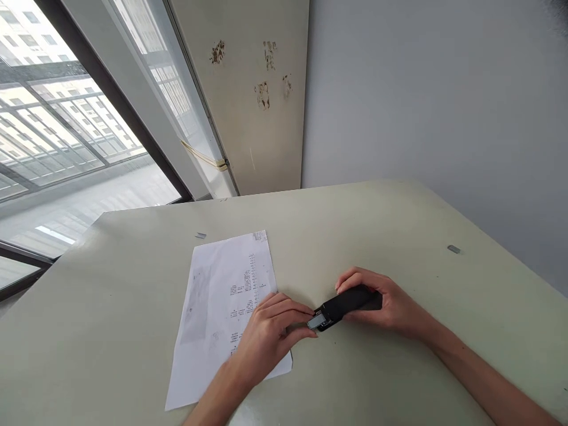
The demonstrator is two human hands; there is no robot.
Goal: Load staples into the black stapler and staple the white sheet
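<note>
A black stapler (350, 303) lies over the table in my right hand (390, 305), whose fingers and thumb wrap round its rear end. At the other end a silvery metal piece (316, 321) shows; whether it is the tray or a strip of staples I cannot tell. My left hand (275, 331) closes on that front end, with fingertips above and thumb below. Under the left hand and wrist lies a printed sheet of paper (222, 266), partly covered by them.
A small grey strip of staples (200, 235) lies beyond the sheet's top edge. Another strip (453, 249) is at the table's right. Behind the pale table (355, 219) stand a stained panel (248, 136), a grey wall (421, 106) and, at the left, windows.
</note>
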